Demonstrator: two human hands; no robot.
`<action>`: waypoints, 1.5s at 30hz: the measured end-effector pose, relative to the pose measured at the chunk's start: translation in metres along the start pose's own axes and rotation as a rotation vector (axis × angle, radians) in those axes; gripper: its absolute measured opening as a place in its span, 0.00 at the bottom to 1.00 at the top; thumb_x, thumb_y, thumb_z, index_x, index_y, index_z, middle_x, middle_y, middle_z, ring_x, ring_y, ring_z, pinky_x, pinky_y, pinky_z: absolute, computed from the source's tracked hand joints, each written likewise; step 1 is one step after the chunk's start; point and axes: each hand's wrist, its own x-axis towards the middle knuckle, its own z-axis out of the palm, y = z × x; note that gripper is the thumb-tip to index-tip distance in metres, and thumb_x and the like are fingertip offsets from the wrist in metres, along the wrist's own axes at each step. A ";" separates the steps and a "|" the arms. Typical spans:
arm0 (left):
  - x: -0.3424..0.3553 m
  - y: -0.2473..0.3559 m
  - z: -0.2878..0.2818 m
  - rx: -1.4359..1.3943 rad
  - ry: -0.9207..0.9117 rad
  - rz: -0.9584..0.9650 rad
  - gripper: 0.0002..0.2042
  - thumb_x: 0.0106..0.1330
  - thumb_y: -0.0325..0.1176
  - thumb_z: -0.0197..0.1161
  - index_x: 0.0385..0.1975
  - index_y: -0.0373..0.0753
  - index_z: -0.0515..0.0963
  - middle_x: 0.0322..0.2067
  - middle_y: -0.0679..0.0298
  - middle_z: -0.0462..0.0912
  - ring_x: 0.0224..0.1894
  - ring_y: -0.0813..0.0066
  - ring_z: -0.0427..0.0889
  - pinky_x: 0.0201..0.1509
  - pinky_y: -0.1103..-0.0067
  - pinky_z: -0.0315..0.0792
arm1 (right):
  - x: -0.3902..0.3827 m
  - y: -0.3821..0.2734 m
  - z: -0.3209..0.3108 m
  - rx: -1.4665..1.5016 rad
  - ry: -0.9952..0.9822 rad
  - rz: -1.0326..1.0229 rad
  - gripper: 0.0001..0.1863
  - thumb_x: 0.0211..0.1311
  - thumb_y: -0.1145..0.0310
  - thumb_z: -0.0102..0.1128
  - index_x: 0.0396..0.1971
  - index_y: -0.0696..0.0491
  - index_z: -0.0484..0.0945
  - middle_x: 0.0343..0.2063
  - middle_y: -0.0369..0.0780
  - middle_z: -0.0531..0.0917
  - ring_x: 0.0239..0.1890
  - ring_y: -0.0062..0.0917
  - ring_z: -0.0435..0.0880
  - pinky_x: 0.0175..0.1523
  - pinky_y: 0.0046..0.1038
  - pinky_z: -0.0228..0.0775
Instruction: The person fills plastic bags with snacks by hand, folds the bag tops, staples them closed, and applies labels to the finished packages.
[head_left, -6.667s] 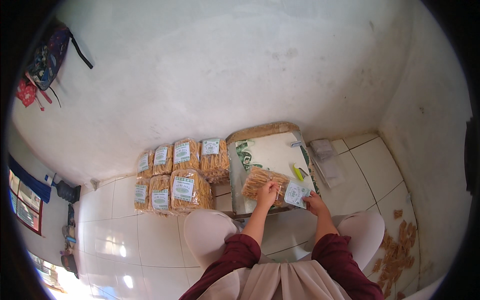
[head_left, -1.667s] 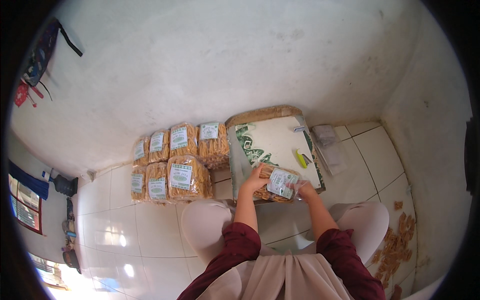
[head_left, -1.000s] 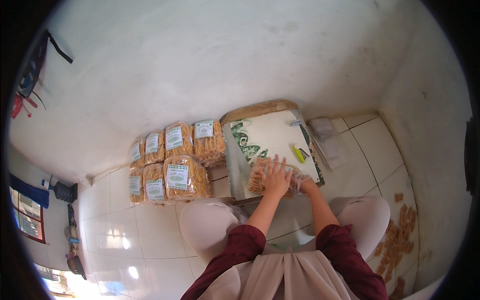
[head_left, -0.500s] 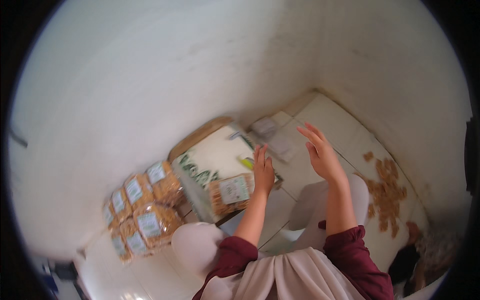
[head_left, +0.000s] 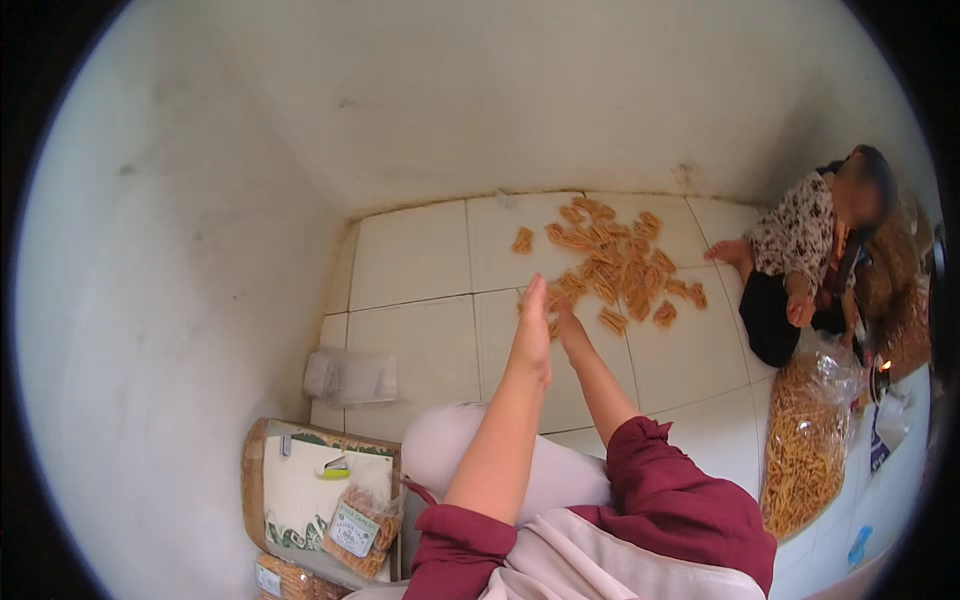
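Observation:
My left hand point(head_left: 533, 328) is held out over the tiled floor, flat and seen edge-on, with its fingers stretched. Close beside it on the right is my right hand point(head_left: 570, 328), also extended, its fingertips partly hidden behind the left. Neither holds anything. Just beyond them, a loose spread of brown fried snack pieces point(head_left: 625, 265) lies on the floor; whether my fingers touch any, I cannot tell. By my left knee, a labelled snack bag point(head_left: 360, 530) and a green stapler point(head_left: 335, 468) rest on a white board with a leaf pattern point(head_left: 290, 500).
Clear plastic bags point(head_left: 350, 377) lie near the left wall. Another packed snack bag point(head_left: 290, 578) shows at the lower edge. At right sits another person point(head_left: 800, 235), beside a large bag of snack sticks point(head_left: 800, 455) and a small flame point(head_left: 886, 366).
My view has swung right, bringing the snack pieces to the middle and the other person into sight. My hands have moved from wide apart to close together.

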 end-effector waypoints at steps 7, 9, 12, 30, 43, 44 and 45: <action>0.070 -0.050 0.010 1.058 0.113 0.221 0.31 0.66 0.57 0.36 0.65 0.45 0.51 0.66 0.55 0.47 0.69 0.56 0.42 0.66 0.52 0.36 | -0.036 -0.036 0.001 0.916 -0.269 -0.351 0.40 0.61 0.34 0.27 0.66 0.46 0.47 0.65 0.41 0.51 0.66 0.30 0.50 0.67 0.35 0.42; 0.081 -0.045 0.011 1.098 0.169 0.237 0.30 0.66 0.56 0.35 0.65 0.48 0.51 0.66 0.57 0.47 0.69 0.58 0.43 0.66 0.53 0.37 | -0.046 -0.069 -0.010 1.076 -0.437 -0.748 0.40 0.62 0.35 0.29 0.66 0.49 0.46 0.66 0.41 0.50 0.67 0.30 0.49 0.68 0.37 0.39; 0.121 -0.069 -0.036 0.589 0.198 -0.020 0.32 0.67 0.57 0.32 0.66 0.44 0.48 0.67 0.56 0.46 0.69 0.59 0.43 0.66 0.56 0.38 | -0.040 -0.089 -0.010 0.349 0.139 -1.202 0.40 0.63 0.37 0.31 0.66 0.50 0.44 0.66 0.41 0.49 0.67 0.29 0.47 0.69 0.36 0.35; 0.103 -0.019 -0.044 0.056 0.156 -0.257 0.40 0.59 0.67 0.38 0.67 0.50 0.41 0.67 0.54 0.43 0.68 0.54 0.43 0.65 0.51 0.34 | 0.127 0.130 -0.025 -0.869 -0.017 0.146 0.23 0.56 0.64 0.54 0.53 0.51 0.69 0.50 0.42 0.73 0.50 0.27 0.74 0.53 0.40 0.61; -0.116 0.049 -0.244 1.435 0.993 0.055 0.18 0.54 0.40 0.62 0.44 0.41 0.74 0.40 0.58 0.76 0.39 0.60 0.78 0.47 0.67 0.70 | -0.067 -0.119 0.173 0.616 -0.924 -0.258 0.25 0.62 0.62 0.52 0.56 0.55 0.60 0.38 0.43 0.79 0.41 0.34 0.80 0.43 0.33 0.74; -0.137 0.021 -0.269 1.710 1.026 -0.273 0.18 0.53 0.43 0.62 0.42 0.41 0.75 0.43 0.57 0.74 0.39 0.59 0.78 0.47 0.66 0.70 | -0.105 -0.140 0.195 0.553 -1.007 -0.321 0.21 0.62 0.62 0.52 0.53 0.55 0.63 0.36 0.42 0.79 0.40 0.31 0.80 0.42 0.31 0.73; -0.157 -0.007 -0.286 1.776 0.942 -0.393 0.19 0.53 0.43 0.62 0.42 0.41 0.75 0.46 0.58 0.72 0.40 0.60 0.78 0.47 0.64 0.69 | -0.140 -0.155 0.213 0.496 -1.079 -0.371 0.18 0.63 0.62 0.52 0.49 0.55 0.67 0.35 0.41 0.79 0.38 0.28 0.80 0.42 0.29 0.73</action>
